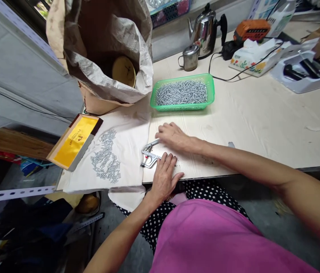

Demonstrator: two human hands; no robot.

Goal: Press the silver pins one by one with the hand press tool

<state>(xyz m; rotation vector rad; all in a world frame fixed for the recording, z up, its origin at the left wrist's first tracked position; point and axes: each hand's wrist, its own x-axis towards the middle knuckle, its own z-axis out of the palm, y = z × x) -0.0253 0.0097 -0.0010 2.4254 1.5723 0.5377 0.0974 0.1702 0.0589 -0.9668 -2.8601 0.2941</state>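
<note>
A small silver metal hand tool (149, 155) with a spring between its arms and a red spot near its jaw lies at the table's front edge, by the border of a white cloth. My left hand (164, 173) rests flat over its lower handle, fingers stretched out and thumb apart. Just above it, my right hand (175, 136) has its fingers bent over the end of the upper handle; its fingertips are partly hidden. Many small metal pins (107, 159) lie loose on the cloth to the left. Behind my hands, a green plastic basket (209, 93) is filled with similar small metal pieces.
A large open paper sack (97, 100) with a round yellowish piece inside stands at back left. Left of the pins lies a yellow box (76, 140). Farther back are a metal cup (190, 58), a kettle (206, 32), an orange device (251, 30), a tissue pack (249, 58) and a white tray (302, 85).
</note>
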